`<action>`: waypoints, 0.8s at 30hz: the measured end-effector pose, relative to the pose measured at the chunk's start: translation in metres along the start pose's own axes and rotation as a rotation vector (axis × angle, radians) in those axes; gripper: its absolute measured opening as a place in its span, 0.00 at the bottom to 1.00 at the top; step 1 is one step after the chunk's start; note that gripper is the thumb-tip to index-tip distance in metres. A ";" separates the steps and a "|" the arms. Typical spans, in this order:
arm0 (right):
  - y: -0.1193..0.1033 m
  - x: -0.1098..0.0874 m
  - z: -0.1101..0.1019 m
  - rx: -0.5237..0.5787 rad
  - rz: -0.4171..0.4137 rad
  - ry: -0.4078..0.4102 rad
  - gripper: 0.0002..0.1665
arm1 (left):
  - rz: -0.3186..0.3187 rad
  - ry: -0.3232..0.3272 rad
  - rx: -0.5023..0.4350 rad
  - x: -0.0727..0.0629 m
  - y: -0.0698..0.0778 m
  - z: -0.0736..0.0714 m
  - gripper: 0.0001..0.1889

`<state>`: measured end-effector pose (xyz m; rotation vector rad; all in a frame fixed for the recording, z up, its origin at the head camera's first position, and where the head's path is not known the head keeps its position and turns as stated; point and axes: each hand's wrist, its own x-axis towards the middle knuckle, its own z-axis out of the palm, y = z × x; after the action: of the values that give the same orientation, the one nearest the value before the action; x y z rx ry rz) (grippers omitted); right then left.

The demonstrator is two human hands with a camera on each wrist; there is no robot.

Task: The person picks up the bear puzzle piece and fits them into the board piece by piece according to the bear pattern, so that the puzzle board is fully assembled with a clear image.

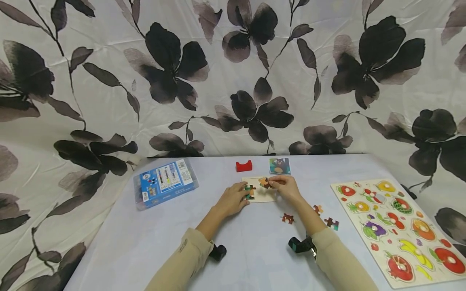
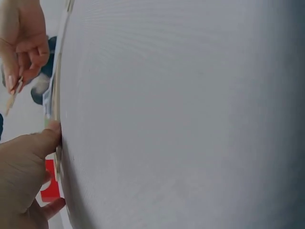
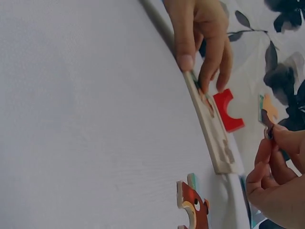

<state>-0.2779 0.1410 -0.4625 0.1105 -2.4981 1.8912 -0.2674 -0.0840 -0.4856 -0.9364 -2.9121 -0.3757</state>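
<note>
A shallow wooden puzzle tray (image 1: pixel 263 195) lies on the table, with one jigsaw piece (image 1: pixel 250 192) at its left end. My left hand (image 1: pixel 233 199) grips that end; in the right wrist view its thumb is on the near edge and a fingertip touches the piece in the tray. My right hand (image 1: pixel 287 188) pinches another jigsaw piece (image 3: pixel 267 109) between thumb and fingers, raised above the tray's right part. This piece is orange and dark brown with a teal edge. Loose jigsaw pieces (image 1: pixel 288 218) with brown animal parts lie on the table nearer me, by the right forearm.
Behind the tray are a red notched block (image 1: pixel 244 166) and a square bear picture card (image 1: pixel 280 166). A blue-labelled plastic case (image 1: pixel 166 182) lies at the left. On the right lies a large fruit peg board (image 1: pixel 395 230). A floral cloth (image 1: pixel 251 81) hangs behind the table.
</note>
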 end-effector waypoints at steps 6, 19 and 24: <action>0.004 0.006 0.001 0.104 0.025 -0.033 0.16 | -0.030 -0.023 0.032 0.001 0.002 0.000 0.22; 0.007 0.011 0.006 0.163 -0.054 -0.035 0.22 | -0.044 -0.001 0.026 -0.002 0.005 0.001 0.22; 0.002 0.012 0.003 0.375 0.027 -0.064 0.22 | -0.057 -0.016 0.024 -0.001 0.005 0.001 0.22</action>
<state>-0.2900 0.1378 -0.4650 0.1403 -2.1578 2.3799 -0.2632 -0.0805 -0.4854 -0.8584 -2.9563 -0.3366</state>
